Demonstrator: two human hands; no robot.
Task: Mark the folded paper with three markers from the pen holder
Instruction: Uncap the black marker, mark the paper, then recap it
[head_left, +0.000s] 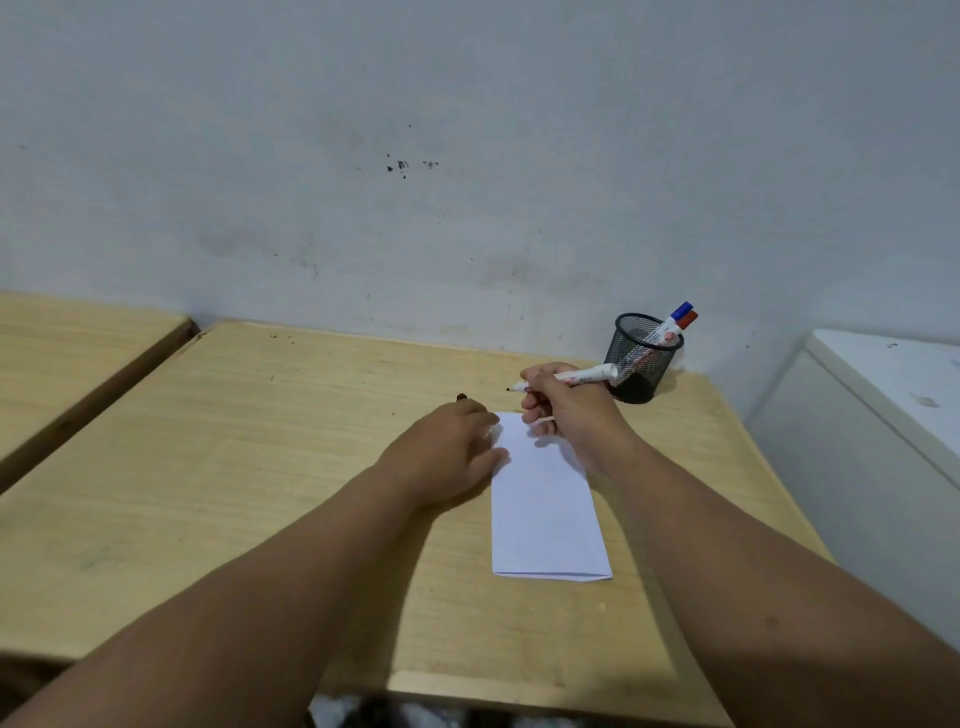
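- Right hand (563, 410) is clamped round a white marker (569, 376), uncapped, black tip pointing left, raised just above the far end of the folded paper (545, 509).
- Left hand (452, 452), fingers together, presses on the paper's far-left edge; a dark cap (461, 397) pokes out beyond it.
- Beyond the paper to the right, the mesh pen holder (641, 358) keeps a blue-capped marker (675, 317) and a red-capped marker (687, 321).

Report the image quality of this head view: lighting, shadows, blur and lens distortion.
Head view: soft, even lighting, no glare; faint shadows under the left hand and right hand on the folded paper; wide-angle lens bows the table edges and stretches the forearms; the uncapped marker and pen holder are slightly soft, their label print unreadable.
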